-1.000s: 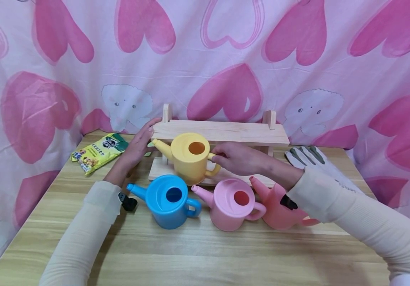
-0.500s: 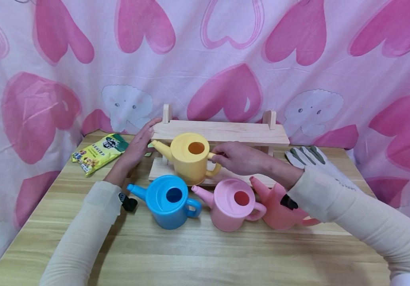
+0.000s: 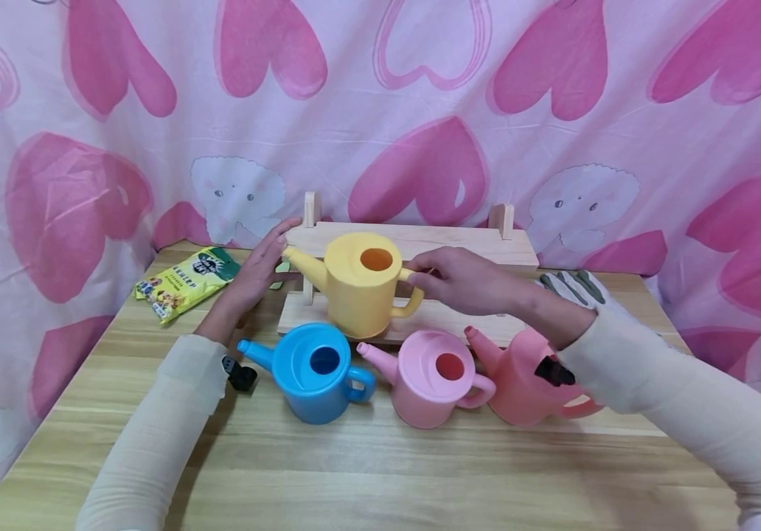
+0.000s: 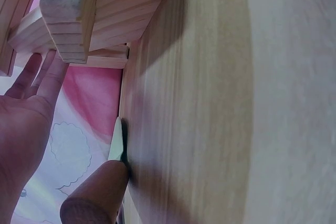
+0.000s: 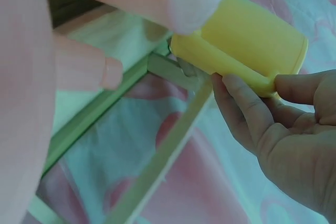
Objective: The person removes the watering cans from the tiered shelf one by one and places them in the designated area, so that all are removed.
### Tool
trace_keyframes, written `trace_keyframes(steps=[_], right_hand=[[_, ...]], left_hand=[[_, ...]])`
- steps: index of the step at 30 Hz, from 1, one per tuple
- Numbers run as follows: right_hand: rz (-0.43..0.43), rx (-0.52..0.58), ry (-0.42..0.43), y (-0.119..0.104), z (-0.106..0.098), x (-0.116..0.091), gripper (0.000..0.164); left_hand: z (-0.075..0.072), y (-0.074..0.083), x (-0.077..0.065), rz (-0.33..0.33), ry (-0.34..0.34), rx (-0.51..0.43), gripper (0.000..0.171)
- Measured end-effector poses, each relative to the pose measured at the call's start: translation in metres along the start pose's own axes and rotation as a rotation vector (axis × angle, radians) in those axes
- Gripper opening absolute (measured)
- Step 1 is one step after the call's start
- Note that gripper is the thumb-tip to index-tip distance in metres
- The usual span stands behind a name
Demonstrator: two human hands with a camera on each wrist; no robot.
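Observation:
My right hand (image 3: 467, 282) pinches the handle of a yellow watering can (image 3: 362, 295), its spout toward the left. The can is in front of the upper board of a two-tier wooden shelf (image 3: 420, 240); whether its base touches the lower board I cannot tell. In the right wrist view, thumb and fingers curl round the yellow handle (image 5: 236, 66). At the shelf's left end rests my left hand (image 3: 259, 269), its fingers extended against the wood in the left wrist view. A blue watering can (image 3: 314, 376), a pink one (image 3: 430, 380) and a coral one (image 3: 526, 383) stand in front.
A yellow and green packet (image 3: 188, 284) lies at the back left. Beside the left hand is a tool with a wooden handle (image 4: 97, 195) and a pale green end. White and green gloves (image 3: 579, 287) lie at the right, partly behind my forearm. A heart-patterned curtain hangs behind.
My right hand has raised the yellow watering can slightly and carried it to the right. The left hand stays at the shelf's end, and the other cans have not moved.

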State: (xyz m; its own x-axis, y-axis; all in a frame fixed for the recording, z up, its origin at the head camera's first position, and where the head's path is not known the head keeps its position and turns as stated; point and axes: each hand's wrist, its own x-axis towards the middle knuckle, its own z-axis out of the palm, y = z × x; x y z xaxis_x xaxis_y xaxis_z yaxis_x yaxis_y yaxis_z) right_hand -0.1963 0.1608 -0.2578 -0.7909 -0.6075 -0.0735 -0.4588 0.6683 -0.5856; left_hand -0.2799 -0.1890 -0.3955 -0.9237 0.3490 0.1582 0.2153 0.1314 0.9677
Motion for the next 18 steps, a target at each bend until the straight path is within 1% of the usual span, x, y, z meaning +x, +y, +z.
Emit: trace_keyframes(steps=[6,11,18], right_hand=[[-0.017,-0.048,0.054,0.003,-0.022,-0.015,0.022],[0.031,-0.064,0.091,0.003,-0.039,-0.035,0.022],[0.088,-0.026,0.110,0.008,-0.053,-0.067,0.026]], left_hand=[[0.001,-0.001,0.000,0.007,-0.001,-0.006,0.053],[0.001,-0.002,0.001,0.022,-0.005,-0.015,0.056],[0.001,-0.003,0.001,0.028,-0.008,-0.023,0.056]])
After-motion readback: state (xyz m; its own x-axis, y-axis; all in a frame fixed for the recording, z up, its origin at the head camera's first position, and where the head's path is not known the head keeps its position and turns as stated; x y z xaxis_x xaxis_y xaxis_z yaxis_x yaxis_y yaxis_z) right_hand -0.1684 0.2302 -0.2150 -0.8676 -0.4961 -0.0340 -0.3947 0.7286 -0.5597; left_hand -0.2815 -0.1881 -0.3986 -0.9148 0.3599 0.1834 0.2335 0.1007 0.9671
